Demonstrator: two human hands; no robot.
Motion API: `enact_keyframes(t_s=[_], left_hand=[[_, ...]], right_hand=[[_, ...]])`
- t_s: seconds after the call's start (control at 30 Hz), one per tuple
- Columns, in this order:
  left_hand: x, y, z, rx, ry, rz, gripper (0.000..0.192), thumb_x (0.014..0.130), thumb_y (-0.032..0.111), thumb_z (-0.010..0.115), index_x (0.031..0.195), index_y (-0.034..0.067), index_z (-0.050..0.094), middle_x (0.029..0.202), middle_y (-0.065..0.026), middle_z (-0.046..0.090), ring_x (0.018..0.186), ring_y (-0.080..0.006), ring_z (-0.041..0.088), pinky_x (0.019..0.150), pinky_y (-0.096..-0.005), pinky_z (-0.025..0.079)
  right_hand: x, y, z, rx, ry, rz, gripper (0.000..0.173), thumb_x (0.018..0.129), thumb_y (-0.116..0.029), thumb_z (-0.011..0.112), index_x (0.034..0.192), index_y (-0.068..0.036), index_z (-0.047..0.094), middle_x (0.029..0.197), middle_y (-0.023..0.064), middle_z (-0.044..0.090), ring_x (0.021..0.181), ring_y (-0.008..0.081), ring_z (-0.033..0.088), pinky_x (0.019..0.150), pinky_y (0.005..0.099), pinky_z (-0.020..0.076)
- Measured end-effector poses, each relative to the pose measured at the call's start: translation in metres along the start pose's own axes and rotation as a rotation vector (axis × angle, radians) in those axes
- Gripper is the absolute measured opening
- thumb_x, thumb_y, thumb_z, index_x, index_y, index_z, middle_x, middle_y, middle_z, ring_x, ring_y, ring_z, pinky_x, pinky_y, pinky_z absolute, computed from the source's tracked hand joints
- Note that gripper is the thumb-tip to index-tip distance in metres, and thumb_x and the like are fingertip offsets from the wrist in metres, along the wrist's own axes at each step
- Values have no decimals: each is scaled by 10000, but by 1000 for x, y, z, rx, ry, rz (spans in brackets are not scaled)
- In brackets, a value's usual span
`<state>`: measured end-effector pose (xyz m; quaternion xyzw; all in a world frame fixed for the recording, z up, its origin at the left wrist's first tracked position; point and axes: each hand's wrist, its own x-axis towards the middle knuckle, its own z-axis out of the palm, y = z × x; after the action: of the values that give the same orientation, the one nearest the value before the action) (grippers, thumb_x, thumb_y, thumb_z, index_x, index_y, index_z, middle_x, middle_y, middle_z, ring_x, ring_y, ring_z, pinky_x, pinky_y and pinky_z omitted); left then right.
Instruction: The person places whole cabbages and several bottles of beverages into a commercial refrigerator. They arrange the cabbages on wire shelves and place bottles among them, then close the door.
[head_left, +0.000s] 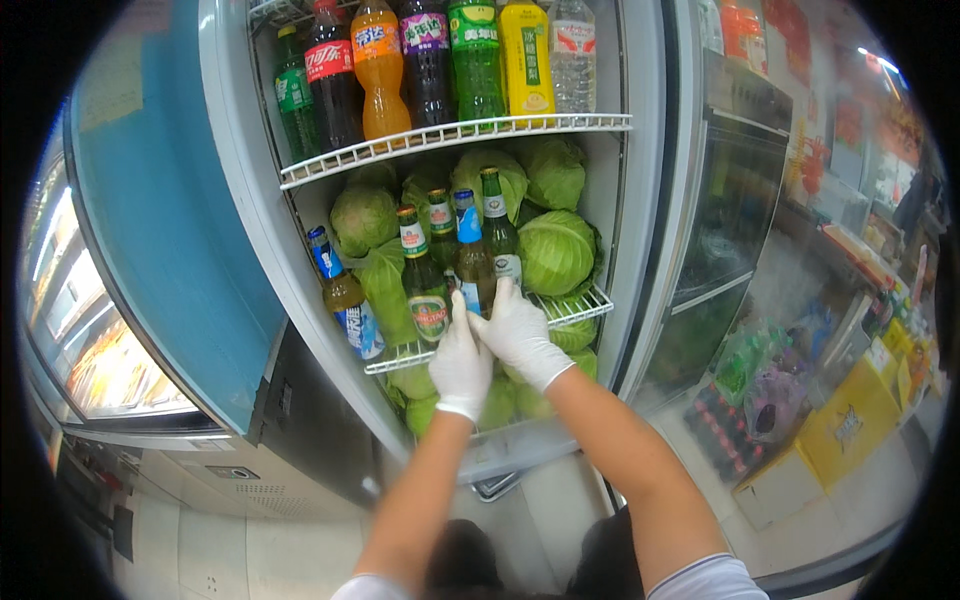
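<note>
A brown-tinted beer bottle with a blue cap stands upright among other bottles on a white wire shelf in a refrigerator. My left hand, in a white glove, is against the left side of its lower part. My right hand, gloved too, has its thumb in front and its fingers along the right side. The bottle's base is hidden behind the gloves. Close on the right is a green bottle with a white label. To the left stand a Tsingtao bottle, another green bottle behind it, and a blue-labelled bottle.
Several green cabbages fill the space behind the bottles and beneath the shelf. Soft drink bottles line the upper wire shelf. A glass door is on the right, with a yellow carton visible through it. A blue-sided display case stands left.
</note>
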<state>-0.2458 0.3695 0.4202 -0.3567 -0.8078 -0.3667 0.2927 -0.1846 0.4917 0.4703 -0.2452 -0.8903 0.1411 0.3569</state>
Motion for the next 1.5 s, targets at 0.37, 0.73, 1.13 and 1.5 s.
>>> enact_keyframes(t_s=[0.37,0.73,1.13,1.5], left_hand=[[-19,-18,-22,-163,305,40,951,1009,205,976,1824,45,514,1688,-304,568,1560,-533,573,1356,-635,445],[2,-55,-35,-311,120,-109,1048,982,109,1002,1852,-7,429,1626,-300,638,1451,-494,730,1236,-526,612],[16,-38,-40,-156,59,-145,1091,926,255,1068,1792,-14,462,1565,-306,658,1440,-528,698,1215,-552,609],[14,-42,-42,-139,44,-130,1078,963,248,1029,1824,-5,431,1589,-316,637,1463,-539,685,1206,-566,611]], right_hand=[[-5,24,-35,310,91,-9,1213,944,-570,1030,1826,26,448,1640,357,631,1470,535,721,1240,557,614],[-9,28,0,409,184,-1,1227,883,-435,1121,1818,34,479,1607,313,609,1479,481,678,1273,505,581],[-27,20,23,320,250,-6,726,962,-419,1073,1486,-9,784,1376,193,698,1177,326,751,1045,448,648],[-34,16,21,319,240,43,690,983,-483,1018,1458,-32,803,1210,184,842,1088,402,828,957,527,675]])
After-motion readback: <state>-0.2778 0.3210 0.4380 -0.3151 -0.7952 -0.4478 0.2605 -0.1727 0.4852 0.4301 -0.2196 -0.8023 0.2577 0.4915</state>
